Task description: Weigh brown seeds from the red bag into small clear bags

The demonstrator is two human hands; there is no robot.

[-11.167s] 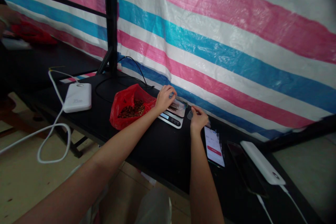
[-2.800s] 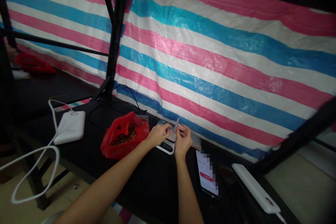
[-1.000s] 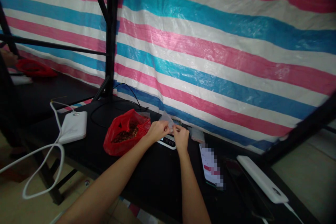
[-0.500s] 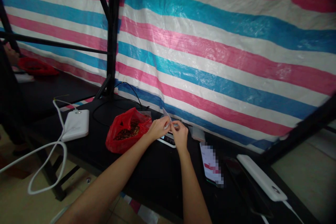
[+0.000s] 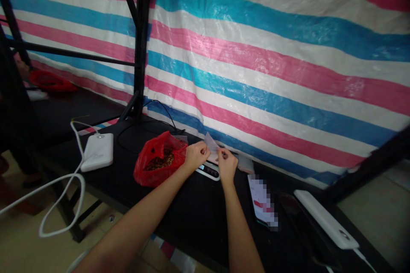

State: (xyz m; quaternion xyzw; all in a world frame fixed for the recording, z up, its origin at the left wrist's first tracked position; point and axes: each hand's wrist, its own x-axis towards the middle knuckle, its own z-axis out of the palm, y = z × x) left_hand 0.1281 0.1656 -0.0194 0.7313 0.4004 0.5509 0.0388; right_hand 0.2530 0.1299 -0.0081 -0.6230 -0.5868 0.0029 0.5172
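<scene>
Both my hands meet over a small digital scale (image 5: 209, 171) on the black table (image 5: 192, 209). My left hand (image 5: 195, 156) and my right hand (image 5: 227, 165) each pinch a side of a small clear plastic bag (image 5: 211, 143) held just above the scale. An open red plastic bag (image 5: 159, 163) with dark brown pieces inside lies just left of my left hand. More small clear bags (image 5: 245, 163) lie right of the scale by the tarp.
A white power bank (image 5: 98, 157) with a looping white cable (image 5: 60, 187) sits at the left. A lit phone (image 5: 262, 200), a dark phone (image 5: 296, 222) and another white power bank (image 5: 326, 218) lie at the right. A striped tarp (image 5: 256, 72) backs the table; a black pole (image 5: 141, 38) stands behind.
Both hands have kept hold of the small clear bag over the scale. The view has shifted slightly, so everything sits a little further right and lower.
</scene>
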